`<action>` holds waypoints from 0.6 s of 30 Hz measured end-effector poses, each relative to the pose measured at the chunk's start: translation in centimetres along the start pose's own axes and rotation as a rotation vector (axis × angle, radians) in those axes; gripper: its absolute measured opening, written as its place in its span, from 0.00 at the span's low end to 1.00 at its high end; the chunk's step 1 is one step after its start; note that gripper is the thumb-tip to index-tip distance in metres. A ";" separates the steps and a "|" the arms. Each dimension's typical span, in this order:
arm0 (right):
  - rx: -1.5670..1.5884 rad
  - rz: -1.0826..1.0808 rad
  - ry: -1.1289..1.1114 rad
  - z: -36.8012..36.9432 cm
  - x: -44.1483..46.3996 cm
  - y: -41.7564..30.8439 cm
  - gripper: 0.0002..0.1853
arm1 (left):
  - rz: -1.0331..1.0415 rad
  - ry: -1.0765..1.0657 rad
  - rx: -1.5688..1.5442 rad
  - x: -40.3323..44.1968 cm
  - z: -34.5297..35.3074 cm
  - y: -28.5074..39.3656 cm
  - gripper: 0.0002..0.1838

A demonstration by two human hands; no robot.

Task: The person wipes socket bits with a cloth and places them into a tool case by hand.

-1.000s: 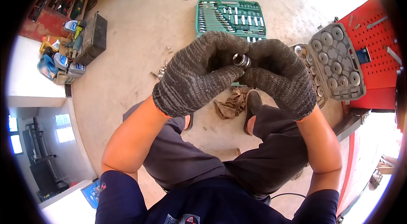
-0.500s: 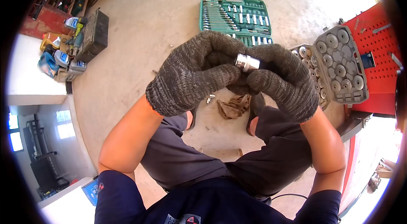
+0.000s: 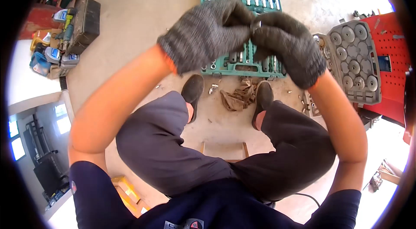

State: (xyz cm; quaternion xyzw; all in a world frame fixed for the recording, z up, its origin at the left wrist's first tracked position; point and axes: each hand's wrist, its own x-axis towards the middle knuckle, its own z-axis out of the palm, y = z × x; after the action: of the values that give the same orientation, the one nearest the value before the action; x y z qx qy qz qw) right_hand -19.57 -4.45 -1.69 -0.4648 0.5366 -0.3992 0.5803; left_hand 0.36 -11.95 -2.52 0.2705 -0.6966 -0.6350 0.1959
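My left hand [image 3: 210, 32], in a dark knitted glove, is closed, its fingertips meeting those of the other glove; what it holds, if anything, is hidden. My right hand [image 3: 289, 42], gloved alike, is closed on a small shiny metal socket [image 3: 257, 25], of which only a bit shows between the fingers. Both hands are raised over the open green tool case [image 3: 269, 1], which has wrenches and sockets in its slots. The gloves hide the middle of the case.
A brown rag [image 3: 235, 100] and a small metal fitting [image 3: 213, 88] lie near my shoes. A grey case of round metal cups [image 3: 354, 64] stands open at the right, by a red perforated panel [image 3: 392, 45]. Bottles and a dark box [image 3: 86, 25] stand at the left.
Both hands have moved up and away from my body. The socket, plainly visible before, is now mostly covered by fingers. More of the green case's near part and both shoes show.
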 end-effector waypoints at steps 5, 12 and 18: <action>0.103 0.064 0.089 -2.0 12.0 9.5 0.16 | -0.074 0.086 0.274 8.3 -3.9 -11.4 0.14; 0.093 0.353 0.428 -6.5 22.0 25.1 0.12 | -0.278 0.347 0.253 7.4 -6.3 -29.3 0.13; 0.215 0.476 0.551 -9.7 22.9 30.4 0.11 | -0.587 0.287 -0.109 4.1 -1.9 -32.7 0.10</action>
State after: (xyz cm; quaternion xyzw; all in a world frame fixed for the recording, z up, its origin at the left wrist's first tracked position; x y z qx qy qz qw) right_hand -27.91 -19.96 -36.79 -0.1387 0.7204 -0.4175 0.5361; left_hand 2.57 -17.51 -34.98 0.5356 -0.5193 -0.6560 0.1147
